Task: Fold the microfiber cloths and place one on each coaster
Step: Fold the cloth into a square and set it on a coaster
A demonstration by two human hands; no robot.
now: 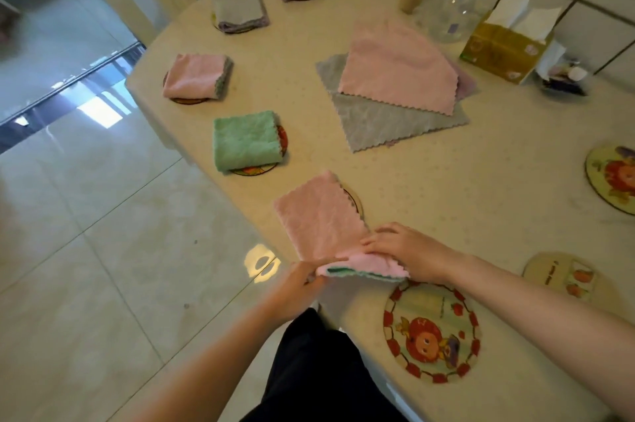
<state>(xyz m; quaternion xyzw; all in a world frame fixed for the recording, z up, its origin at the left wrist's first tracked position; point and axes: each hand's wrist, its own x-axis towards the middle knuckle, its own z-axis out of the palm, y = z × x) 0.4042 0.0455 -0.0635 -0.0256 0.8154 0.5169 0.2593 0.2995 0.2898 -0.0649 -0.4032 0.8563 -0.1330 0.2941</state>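
Pink cloth [321,222]: part-folded, at near edge of table [481,187], far end overlapping coaster [355,203], near end doubled over showing green underside.
Left hand [295,287]: fingers curled, pinching cloth's near-left corner at table edge.
Right hand [409,249]: fingers laid fairly flat, pressing on fold at cloth's near-right end.
Bare coaster [431,328]: just nearer than pink cloth, under right forearm.
Green folded cloth [245,141]: beyond pink cloth, on own coaster.
Unfolded stack [398,84]: beyond pink cloth, to right.
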